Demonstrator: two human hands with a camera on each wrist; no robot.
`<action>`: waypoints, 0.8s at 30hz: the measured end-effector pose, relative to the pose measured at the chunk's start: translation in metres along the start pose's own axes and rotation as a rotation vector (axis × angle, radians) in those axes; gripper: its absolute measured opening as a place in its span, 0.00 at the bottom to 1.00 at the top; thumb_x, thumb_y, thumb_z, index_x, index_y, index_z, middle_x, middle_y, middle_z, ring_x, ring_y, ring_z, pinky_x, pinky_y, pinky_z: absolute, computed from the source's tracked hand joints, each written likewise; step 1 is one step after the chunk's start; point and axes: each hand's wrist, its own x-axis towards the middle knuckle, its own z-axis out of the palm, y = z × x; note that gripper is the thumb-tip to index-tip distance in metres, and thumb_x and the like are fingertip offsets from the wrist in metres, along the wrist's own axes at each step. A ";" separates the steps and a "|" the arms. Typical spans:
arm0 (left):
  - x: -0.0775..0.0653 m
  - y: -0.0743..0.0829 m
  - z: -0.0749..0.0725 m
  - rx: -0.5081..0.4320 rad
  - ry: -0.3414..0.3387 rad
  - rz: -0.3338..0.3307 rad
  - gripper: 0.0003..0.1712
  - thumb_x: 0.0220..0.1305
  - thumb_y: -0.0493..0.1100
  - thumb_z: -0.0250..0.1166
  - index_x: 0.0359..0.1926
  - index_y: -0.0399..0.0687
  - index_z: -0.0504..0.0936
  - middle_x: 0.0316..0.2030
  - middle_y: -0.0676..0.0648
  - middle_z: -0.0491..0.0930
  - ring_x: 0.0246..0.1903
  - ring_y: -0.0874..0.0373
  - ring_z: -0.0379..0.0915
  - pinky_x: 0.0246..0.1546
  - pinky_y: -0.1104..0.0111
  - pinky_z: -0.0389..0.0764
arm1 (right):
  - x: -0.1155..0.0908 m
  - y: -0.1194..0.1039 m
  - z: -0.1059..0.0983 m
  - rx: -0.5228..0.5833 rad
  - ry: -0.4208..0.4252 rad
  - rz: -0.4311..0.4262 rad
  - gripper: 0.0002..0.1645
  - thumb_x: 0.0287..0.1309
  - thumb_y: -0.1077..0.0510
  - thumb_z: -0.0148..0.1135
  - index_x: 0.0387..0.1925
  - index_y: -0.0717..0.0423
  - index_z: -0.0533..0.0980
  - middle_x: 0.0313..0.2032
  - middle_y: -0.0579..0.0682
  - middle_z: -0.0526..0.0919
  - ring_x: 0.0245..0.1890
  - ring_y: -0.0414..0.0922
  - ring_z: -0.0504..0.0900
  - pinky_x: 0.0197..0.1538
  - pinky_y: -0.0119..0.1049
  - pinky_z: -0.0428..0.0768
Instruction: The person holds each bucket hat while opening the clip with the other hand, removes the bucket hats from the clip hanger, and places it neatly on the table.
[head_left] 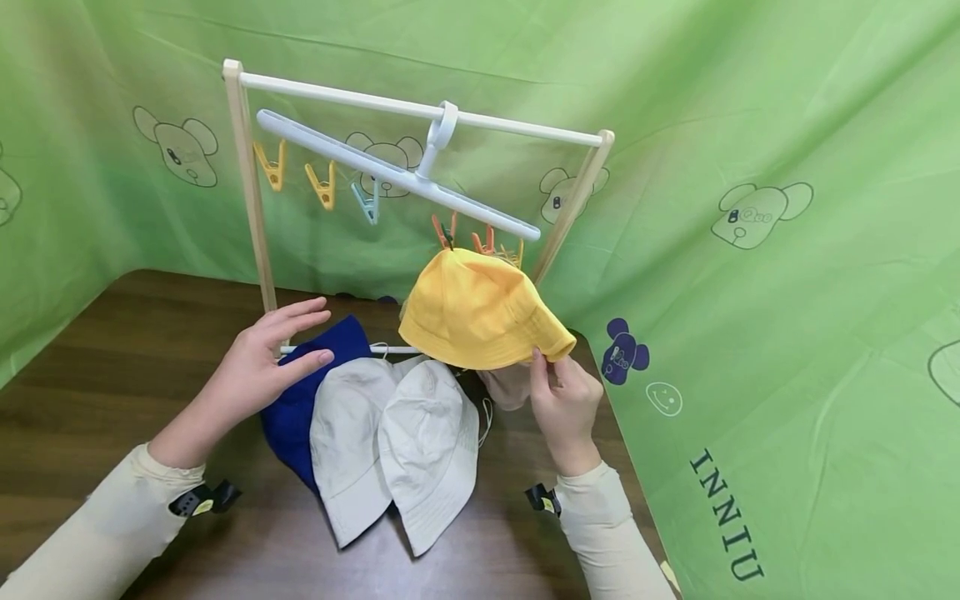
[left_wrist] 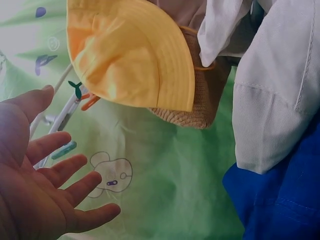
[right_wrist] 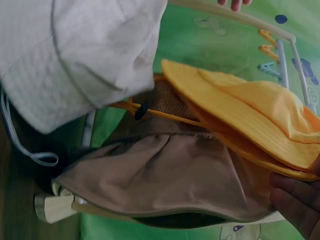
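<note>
In my right hand [head_left: 566, 404] I pinch the brim of a yellow bucket hat [head_left: 480, 308] between thumb and fingers. A small green sprout [left_wrist: 75, 89] tops its crown, right by an orange clip [head_left: 444, 232]. An orange cord [right_wrist: 182, 119] with a dark toggle runs under the brim. My left hand [head_left: 258, 354], fingers spread and holding nothing, is over a blue hat [head_left: 288, 421]. Two off-white bucket hats [head_left: 348, 442] overlap in front of the blue one. Behind the yellow hat show a taupe hat [right_wrist: 165, 175] and a brown woven piece [left_wrist: 197, 100].
A wooden rack [head_left: 255, 200] stands on the brown table [head_left: 82, 358]. From its top bar a pale blue hanger [head_left: 390, 171] hangs tilted, with yellow clips [head_left: 322, 185], a light blue clip [head_left: 367, 202] and orange clips along it. Green printed cloth [head_left: 750, 333] encloses the table.
</note>
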 end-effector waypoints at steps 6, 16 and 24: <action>0.000 0.000 -0.003 -0.008 -0.004 -0.012 0.31 0.64 0.46 0.74 0.67 0.46 0.79 0.72 0.49 0.69 0.73 0.45 0.61 0.64 0.43 0.69 | -0.001 0.010 -0.005 -0.027 0.000 -0.022 0.10 0.61 0.66 0.67 0.25 0.64 0.78 0.16 0.54 0.77 0.14 0.45 0.69 0.17 0.39 0.68; -0.001 -0.005 -0.005 -0.011 -0.011 -0.023 0.32 0.64 0.48 0.74 0.67 0.47 0.78 0.73 0.49 0.69 0.74 0.43 0.60 0.66 0.40 0.65 | 0.002 0.018 -0.019 -0.005 0.046 0.087 0.13 0.59 0.67 0.69 0.21 0.64 0.78 0.14 0.54 0.76 0.14 0.43 0.68 0.21 0.31 0.68; -0.003 -0.005 -0.005 -0.023 -0.006 -0.048 0.32 0.63 0.47 0.75 0.67 0.48 0.79 0.72 0.50 0.70 0.74 0.45 0.60 0.68 0.41 0.64 | 0.002 0.020 -0.033 -0.010 0.064 0.091 0.13 0.58 0.67 0.70 0.20 0.64 0.78 0.14 0.54 0.76 0.14 0.42 0.67 0.21 0.29 0.66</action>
